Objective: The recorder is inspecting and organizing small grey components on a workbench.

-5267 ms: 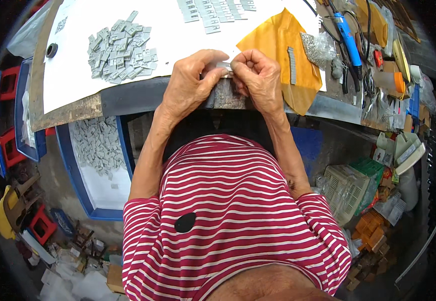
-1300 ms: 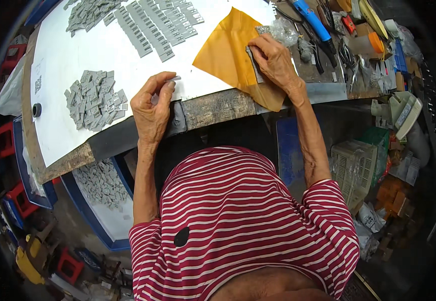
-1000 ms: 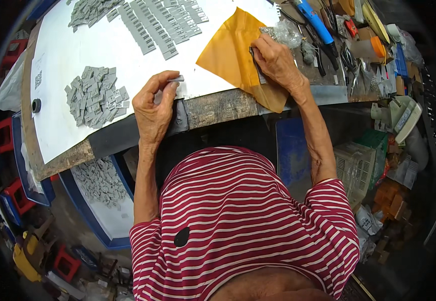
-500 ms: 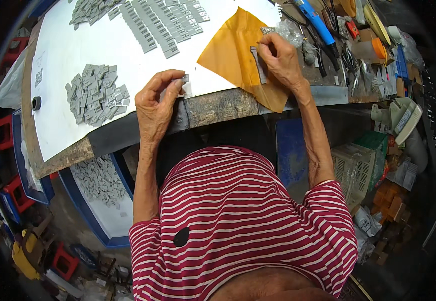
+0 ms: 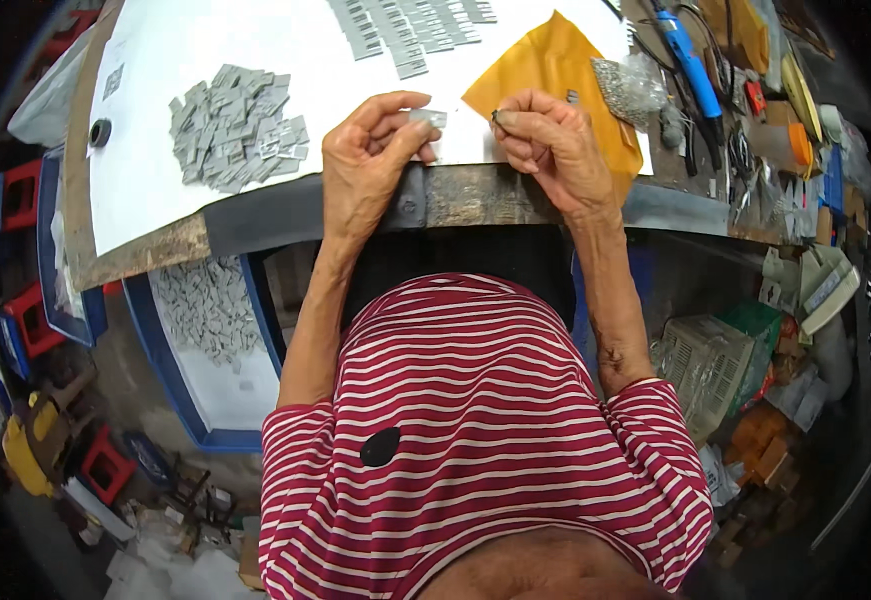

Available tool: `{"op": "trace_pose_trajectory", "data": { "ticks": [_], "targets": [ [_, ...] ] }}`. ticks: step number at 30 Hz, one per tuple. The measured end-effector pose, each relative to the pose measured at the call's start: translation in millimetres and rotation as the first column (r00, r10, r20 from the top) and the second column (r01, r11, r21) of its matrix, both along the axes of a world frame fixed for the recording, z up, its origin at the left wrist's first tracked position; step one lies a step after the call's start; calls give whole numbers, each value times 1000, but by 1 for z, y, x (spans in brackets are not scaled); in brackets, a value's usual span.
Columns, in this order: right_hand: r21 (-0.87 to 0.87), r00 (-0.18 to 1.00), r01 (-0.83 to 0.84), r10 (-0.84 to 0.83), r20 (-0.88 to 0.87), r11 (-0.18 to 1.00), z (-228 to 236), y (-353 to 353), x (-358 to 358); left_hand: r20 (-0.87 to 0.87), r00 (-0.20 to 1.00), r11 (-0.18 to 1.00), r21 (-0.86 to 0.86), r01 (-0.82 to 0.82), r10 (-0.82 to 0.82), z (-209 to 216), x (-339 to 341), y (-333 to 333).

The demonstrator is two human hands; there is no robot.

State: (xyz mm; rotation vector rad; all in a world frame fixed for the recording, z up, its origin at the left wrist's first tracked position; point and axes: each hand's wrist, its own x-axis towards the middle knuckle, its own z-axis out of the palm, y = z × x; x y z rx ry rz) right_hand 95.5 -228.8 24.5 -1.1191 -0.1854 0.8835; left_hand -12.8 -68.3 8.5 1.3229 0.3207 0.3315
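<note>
Pinched between the thumb and fingers of my left hand (image 5: 367, 150) is a small flat grey piece (image 5: 429, 118), held above the front edge of the white-covered table. A short gap to the right, my right hand (image 5: 555, 150) pinches a tiny dark part (image 5: 497, 117), too small to name. Under and behind that hand lies an orange-yellow paper sheet (image 5: 525, 65). To the left of my left hand is a heap of similar grey pieces (image 5: 230, 130). More of them stand in neat rows (image 5: 403, 40) at the back.
A clear bag of small metal parts (image 5: 623, 90) lies beside the sheet. Further right are a blue electric screwdriver (image 5: 690, 62), cables and tools. A black ring (image 5: 100, 132) sits at the table's left side. Below stands a blue tray (image 5: 230, 438) of grey pieces.
My right hand has moved left, off the orange sheet and toward my left hand, with a tiny dark part in its fingertips. The whole view has shifted slightly.
</note>
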Motion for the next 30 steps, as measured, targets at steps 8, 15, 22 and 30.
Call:
{"op": "trace_pose_trajectory", "data": {
  "ticks": [8, 15, 22, 30],
  "targets": [
    [-45, 982, 28, -19, 189, 999, -4, 25, -13, 17, 1000, 999, -28, 18, -18, -4, -2, 4],
    [-127, 964, 15, 19, 266, 992, -4, 29, -16, 21, 998, 998, -7, 60, -60, -6, -2, 4],
    [-123, 983, -29, 50, 175, 992, -8, 26, -8, -11, 995, 994, 58, 97, -96, -6, -3, 3],
    [-139, 979, -59, 85, 188, 989, -5, 27, -8, -24, 994, 989, 97, 110, -108, -8, -3, 3]
  ]
}}
